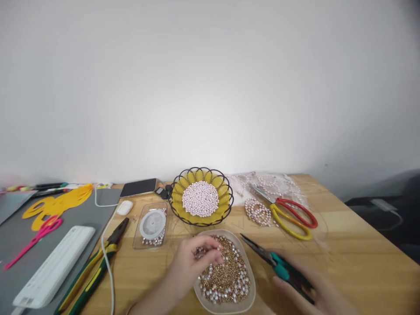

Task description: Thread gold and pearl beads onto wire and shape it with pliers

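My left hand [200, 256] is over a pale tray [251, 288] of small gold beads [226, 271] and pearly white beads. Its thumb and fingertips pinch a beaded strand [206, 275], part of which shows beneath the fingers. To the right of the tray, my right hand [305, 288] grips needle-nose pliers [282, 269] with teal and black handles. Their jaws look nearly closed and point up and left toward the tray. Some fingers of that hand are hidden or cut off by the frame's lower edge.
A yellow basket [226, 205] of pinkish beads stands behind the tray. Coiled bead strands [258, 212] and red-and-yellow scissors [292, 214] lie right. Leftward are a spool [152, 225] in a clear box, large pliers [95, 271], a power strip [55, 267], a phone [138, 187] and pink scissors [34, 240].
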`<state>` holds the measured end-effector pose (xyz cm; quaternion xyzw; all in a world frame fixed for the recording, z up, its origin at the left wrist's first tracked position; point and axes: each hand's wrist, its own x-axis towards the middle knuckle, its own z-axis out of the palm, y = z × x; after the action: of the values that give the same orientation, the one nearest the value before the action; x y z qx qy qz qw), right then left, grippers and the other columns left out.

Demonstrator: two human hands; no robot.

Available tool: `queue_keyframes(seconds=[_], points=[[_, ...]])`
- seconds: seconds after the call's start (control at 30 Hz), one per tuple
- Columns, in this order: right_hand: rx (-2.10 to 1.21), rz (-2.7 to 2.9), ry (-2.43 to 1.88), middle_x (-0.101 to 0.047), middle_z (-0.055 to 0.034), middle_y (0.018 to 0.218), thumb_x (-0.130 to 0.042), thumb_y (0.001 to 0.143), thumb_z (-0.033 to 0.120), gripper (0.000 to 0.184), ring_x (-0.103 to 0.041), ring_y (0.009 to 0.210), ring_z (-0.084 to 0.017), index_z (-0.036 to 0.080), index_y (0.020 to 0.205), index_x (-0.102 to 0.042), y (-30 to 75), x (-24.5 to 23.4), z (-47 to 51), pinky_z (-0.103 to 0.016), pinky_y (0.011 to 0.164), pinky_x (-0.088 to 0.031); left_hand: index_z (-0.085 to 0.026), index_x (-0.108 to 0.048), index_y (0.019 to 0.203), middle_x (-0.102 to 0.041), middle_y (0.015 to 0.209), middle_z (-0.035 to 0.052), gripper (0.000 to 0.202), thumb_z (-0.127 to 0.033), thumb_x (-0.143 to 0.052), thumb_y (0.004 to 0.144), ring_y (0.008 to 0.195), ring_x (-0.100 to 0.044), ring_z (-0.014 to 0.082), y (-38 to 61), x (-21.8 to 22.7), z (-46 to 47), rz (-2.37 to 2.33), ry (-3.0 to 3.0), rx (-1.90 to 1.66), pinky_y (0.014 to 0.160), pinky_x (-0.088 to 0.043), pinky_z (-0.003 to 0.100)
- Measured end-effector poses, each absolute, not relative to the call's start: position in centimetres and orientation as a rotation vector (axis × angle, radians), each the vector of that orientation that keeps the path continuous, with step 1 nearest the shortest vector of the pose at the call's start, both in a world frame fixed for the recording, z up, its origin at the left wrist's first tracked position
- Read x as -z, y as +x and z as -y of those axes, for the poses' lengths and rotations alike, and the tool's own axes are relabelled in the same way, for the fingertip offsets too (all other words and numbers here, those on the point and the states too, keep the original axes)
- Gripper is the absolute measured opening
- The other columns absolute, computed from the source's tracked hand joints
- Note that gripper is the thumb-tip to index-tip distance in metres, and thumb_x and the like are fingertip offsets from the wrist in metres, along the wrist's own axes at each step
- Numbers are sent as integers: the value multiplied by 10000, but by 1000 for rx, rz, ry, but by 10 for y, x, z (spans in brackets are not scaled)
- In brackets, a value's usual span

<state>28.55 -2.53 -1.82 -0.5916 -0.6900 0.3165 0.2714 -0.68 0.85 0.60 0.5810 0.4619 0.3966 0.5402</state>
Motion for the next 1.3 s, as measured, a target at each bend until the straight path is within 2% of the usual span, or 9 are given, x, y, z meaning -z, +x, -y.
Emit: queue_keyframes(seconds=[0.1, 0.23, 0.33, 0.5, 0.67, 0.77, 1.0, 1.13, 1.3], points=[[-547, 1903, -1621, -788, -144, 1164, -585, 944, 549, 432, -777, 1012, -329, 210, 1164, -734, 300, 40, 23, -393, 816, -669, -136, -736, 883, -812, 730, 96, 172, -301, -701, 854, 651, -753, 193, -7, -4, -9, -1069, 1343, -942, 659, -605, 273], [-179, 1973, -1575, -748, -149, 1110, -649, 890, 463, 352, -724, 999, -391, 218, 1119, -758, 304, 60, 18, -567, 840, -604, -138, -729, 877, -778, 680, 71, 186, -322, -715, 848, 600, -712, 168, -6, -8, -8, -1048, 1306, -923, 611, -583, 250], [-116, 1924, -1578, -752, -167, 1099, -660, 853, 440, 377, -687, 997, -454, 213, 1136, -762, 298, 66, 13, -653, 825, -530, -140, -719, 855, -732, 626, 41, 204, -343, -734, 835, 564, -674, 152, -6, -10, -8, -1041, 1284, -907, 579, -559, 234], [-149, 1861, -1499, -744, -141, 1151, -696, 864, 377, 316, -652, 1051, -448, 274, 1161, -729, 276, 47, 4, -700, 933, -402, -141, -706, 850, -689, 601, 21, 252, -391, -727, 850, 545, -620, 132, -5, -10, -9, -1032, 1270, -888, 567, -519, 218], [-588, 1942, -1172, -732, -70, 1217, -600, 991, 260, 261, -685, 1133, -251, 307, 1236, -675, 233, 2, 0, -398, 951, -563, -142, -715, 848, -682, 598, 22, 269, -407, -695, 888, 556, -618, 140, -4, -10, -7, -995, 1316, -843, 585, -500, 228], [-800, 1925, -1016, -762, -41, 1093, -638, 957, 223, 180, -719, 1044, -214, 295, 1091, -734, 204, -11, -3, -322, 905, -584, -146, -708, 848, -692, 622, 27, 268, -404, -674, 909, 593, -642, 154, -5, -7, -6, -986, 1363, -829, 619, -505, 236], [-895, 1663, -1013, -733, -13, 774, -633, 931, 185, 148, -713, 739, -203, 234, 800, -682, 175, 4, -5, -299, 695, -554, -170, -681, 862, -683, 737, 35, 215, -360, -647, 957, 746, -654, 196, -9, 1, -7, -1039, 1520, -898, 717, -487, 268], [-905, 1592, -1006, -695, 0, 771, -631, 933, 201, 153, -677, 745, -198, 242, 790, -669, 175, 4, -4, -287, 690, -516, -185, -684, 880, -657, 985, 77, 204, -353, -629, 983, 1003, -630, 237, -10, -3, -6, -1016, 1644, -959, 902, -457, 307], [-959, 1494, -1024, -702, -15, 845, -578, 981, 255, 143, -679, 818, -207, 244, 845, -623, 177, 6, -6, -299, 768, -511, -196, -667, 931, -625, 1062, 77, 246, -328, -505, 1062, 1018, -630, 211, -10, -4, -5, -974, 1742, -942, 898, -447, 283]])
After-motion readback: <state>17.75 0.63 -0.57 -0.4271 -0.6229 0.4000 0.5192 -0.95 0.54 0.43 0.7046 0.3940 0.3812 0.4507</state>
